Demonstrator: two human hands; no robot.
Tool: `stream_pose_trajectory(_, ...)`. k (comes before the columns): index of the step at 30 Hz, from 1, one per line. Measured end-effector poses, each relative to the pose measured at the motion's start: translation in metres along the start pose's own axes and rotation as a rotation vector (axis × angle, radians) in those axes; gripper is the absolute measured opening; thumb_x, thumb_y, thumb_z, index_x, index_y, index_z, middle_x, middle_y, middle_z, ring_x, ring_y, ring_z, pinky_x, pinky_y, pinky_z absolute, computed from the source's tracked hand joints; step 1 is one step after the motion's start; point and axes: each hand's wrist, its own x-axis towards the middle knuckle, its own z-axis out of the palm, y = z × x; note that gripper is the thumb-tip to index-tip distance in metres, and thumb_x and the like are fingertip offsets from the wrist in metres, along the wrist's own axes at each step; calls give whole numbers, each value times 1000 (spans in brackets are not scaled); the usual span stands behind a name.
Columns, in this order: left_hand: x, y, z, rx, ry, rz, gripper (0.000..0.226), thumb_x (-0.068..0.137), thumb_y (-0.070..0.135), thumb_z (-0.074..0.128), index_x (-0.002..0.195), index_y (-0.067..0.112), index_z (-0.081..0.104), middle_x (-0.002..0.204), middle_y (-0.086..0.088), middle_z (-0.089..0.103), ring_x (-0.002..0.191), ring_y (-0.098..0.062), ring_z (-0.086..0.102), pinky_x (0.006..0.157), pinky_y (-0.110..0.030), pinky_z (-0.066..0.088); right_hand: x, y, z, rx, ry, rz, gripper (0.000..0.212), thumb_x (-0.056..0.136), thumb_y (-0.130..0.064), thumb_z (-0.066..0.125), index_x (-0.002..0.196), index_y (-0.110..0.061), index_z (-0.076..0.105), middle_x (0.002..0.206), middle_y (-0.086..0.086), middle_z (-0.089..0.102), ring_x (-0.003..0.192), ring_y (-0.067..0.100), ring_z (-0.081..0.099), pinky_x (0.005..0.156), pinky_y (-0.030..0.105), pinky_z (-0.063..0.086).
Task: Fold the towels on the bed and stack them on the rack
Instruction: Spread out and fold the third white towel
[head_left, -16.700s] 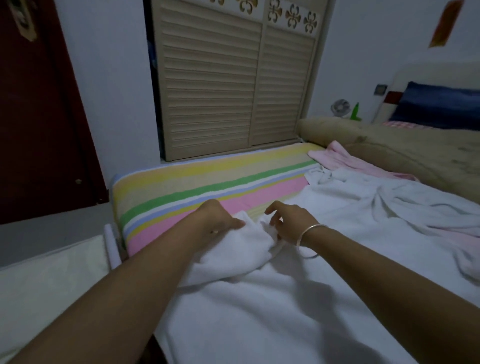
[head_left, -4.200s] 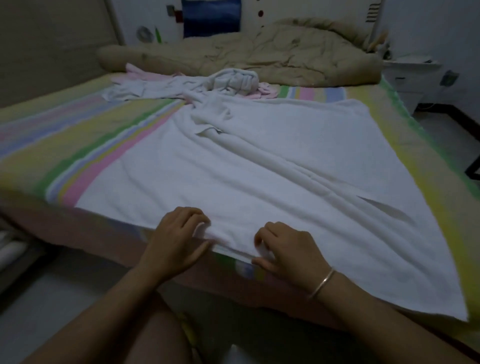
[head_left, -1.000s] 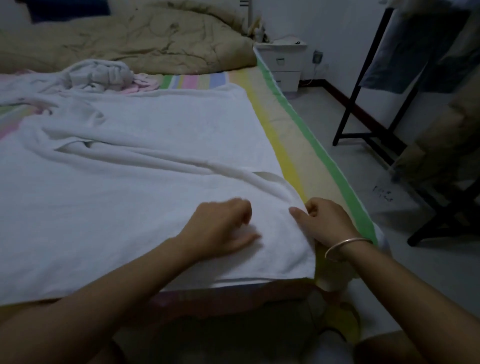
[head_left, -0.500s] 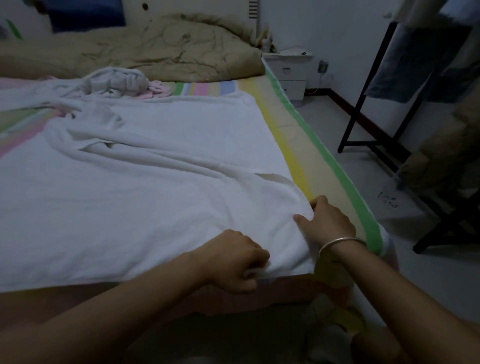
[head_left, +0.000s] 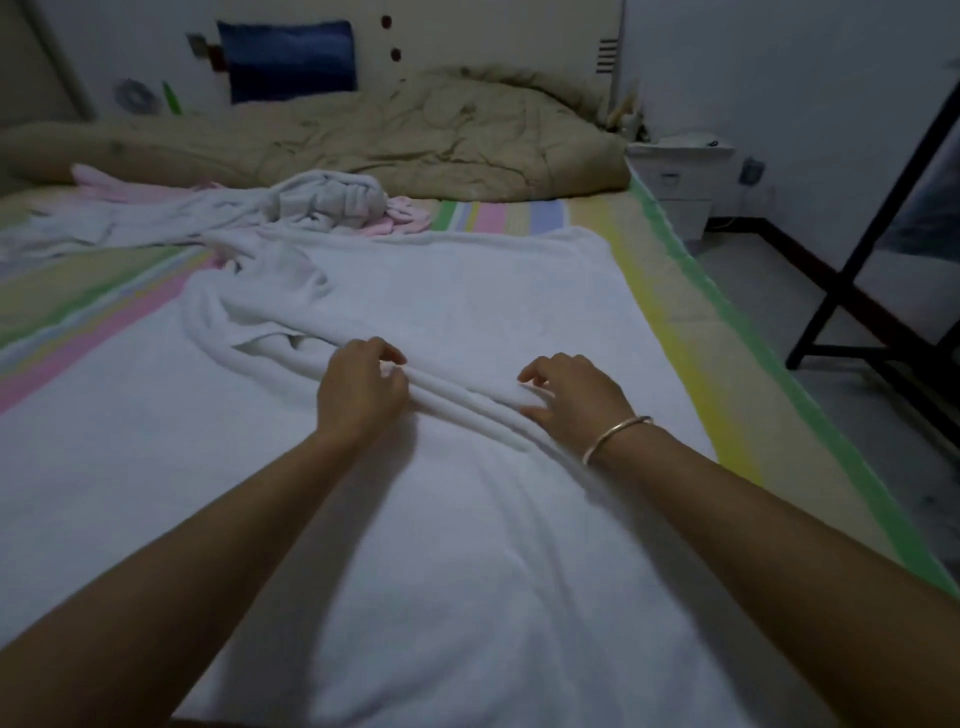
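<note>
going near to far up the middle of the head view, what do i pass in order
big white towel → left hand and right hand, level with each other, both pinching its raised fold → crumpled white towel → tan quilt → blue cushion

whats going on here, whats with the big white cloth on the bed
A person leans over the bed, working on a big white towel spread across it. The left hand and right hand each pinch a long raised wrinkle running across the towel. It is not folded yet. Crumpled towels lie further up, beside a tan quilt.
</note>
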Motion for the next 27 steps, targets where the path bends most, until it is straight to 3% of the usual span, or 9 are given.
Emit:
stream_pose_trajectory(5, 33, -39, -8, 176, -22, -53, 19, 85, 21, 57, 98, 15, 69, 100, -12, 65, 100, -33, 58, 83, -41, 49, 46, -31, 23, -68, 45, -197, 43, 84, -39, 65, 124, -29, 54, 124, -1, 50, 114, 21, 47, 90, 33, 38)
stream_pose_trajectory(12, 63, -61, -23, 280, -106, -45, 17, 84, 24, 56, 90, 21, 72, 93, -4, 69, 91, -26, 63, 70, -30, 42, 110, -73, 52, -125, 27, -326, 39, 87, -34, 59, 125, -25, 55, 123, 3, 53, 115, 26, 46, 91, 36, 39)
stream_pose_trajectory(16, 90, -74, -23, 275, -90, -38, 23, 85, 26, 55, 101, 24, 73, 103, -1, 71, 97, -25, 63, 79, -32, 46, 147, -82, 58, -115, -76, -244, 24, 91, -38, 53, 106, -22, 63, 111, 3, 60, 109, 26, 50, 78, 32, 40)
stream_pose_trajectory(18, 110, -81, -17, 244, -75, -3, 32, 85, 26, 52, 111, 22, 70, 111, -3, 69, 103, -26, 63, 82, -33, 47, 171, -72, 49, 74, -145, -167, 18, 90, -38, 56, 80, -24, 60, 99, 4, 64, 100, 26, 57, 70, 29, 37)
stream_pose_trajectory(21, 146, -81, 0, 261, -92, 111, 51, 82, 26, 49, 131, 16, 58, 130, -8, 59, 113, -30, 57, 84, -37, 50, 211, -29, 21, 210, -186, -51, 36, 91, -32, 59, 60, -26, 43, 82, 6, 58, 93, 28, 60, 67, 27, 31)
stream_pose_trajectory(24, 184, -59, 29, 370, -148, 232, 69, 84, 31, 56, 148, 14, 36, 148, -13, 40, 132, -31, 43, 98, -42, 45, 241, 43, -3, 194, -90, 139, 20, 91, -33, 59, 76, -20, 63, 101, 15, 67, 102, 30, 60, 70, 26, 32)
stream_pose_trajectory(25, 202, -46, 44, 415, -171, 257, 73, 86, 35, 56, 151, 15, 28, 153, -13, 32, 138, -30, 34, 105, -43, 40, 251, 71, -8, 181, -46, 249, 22, 91, -34, 60, 94, -14, 69, 113, 16, 66, 108, 31, 59, 75, 27, 36)
stream_pose_trajectory(27, 231, -21, 73, 436, -202, 271, 76, 91, 40, 53, 154, 18, 16, 160, -12, 14, 146, -26, 19, 113, -43, 29, 256, 121, -10, 93, -58, 461, 40, 89, -35, 61, 120, -10, 62, 130, 17, 58, 117, 32, 55, 92, 31, 43)
